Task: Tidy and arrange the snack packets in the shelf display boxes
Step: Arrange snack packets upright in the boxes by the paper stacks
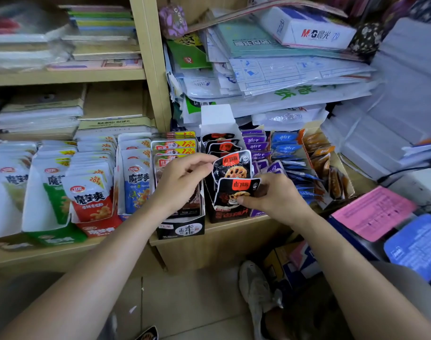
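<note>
Two black lotus-root snack packets stand at the front of a black display box (230, 215) on the lower shelf. My left hand (182, 177) pinches the top left corner of the rear packet (231, 166). My right hand (270, 195) pinches the front packet (235, 192) by its lower right part, thumb on its face. More black packets (220, 144) stand behind them in the same box. To the left, another black box (181, 227) holds red-and-yellow labelled packets (175, 149), partly hidden by my left hand.
White, green, red and blue konjac packet boxes (91, 192) fill the shelf to the left. Purple (257, 146), blue (286, 148) and orange (324, 163) packets lie to the right. Stacked papers (270, 77) loom above. A pink sheet (373, 212) and my shoe (257, 293) lie lower right.
</note>
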